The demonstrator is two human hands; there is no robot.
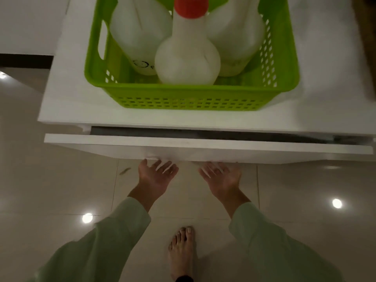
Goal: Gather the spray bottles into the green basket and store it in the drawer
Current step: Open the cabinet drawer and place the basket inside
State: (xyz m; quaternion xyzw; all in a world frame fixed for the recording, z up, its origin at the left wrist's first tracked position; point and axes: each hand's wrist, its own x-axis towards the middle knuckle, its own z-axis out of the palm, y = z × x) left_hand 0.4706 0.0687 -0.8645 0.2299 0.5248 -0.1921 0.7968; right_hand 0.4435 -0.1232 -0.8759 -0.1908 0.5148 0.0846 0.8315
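Observation:
A green perforated basket [191,98] stands on top of a white cabinet [67,94]. Three white spray bottles stand upright inside it: a front one [187,60] with a red collar, one at the back left [138,35] and one at the back right [236,37]. Below, the white drawer front [203,148] is pulled out a little, showing a dark gap behind it. My left hand [155,176] and my right hand [221,177] are palm-up under the drawer front's lower edge, fingers spread and fingertips touching it.
Glossy beige floor tiles [61,190] with ceiling-light reflections lie in front of the cabinet. My bare foot [183,249] stands between my arms. A dark baseboard strip [24,61] runs at the left. Something brown [368,27] is blurred at the top right edge.

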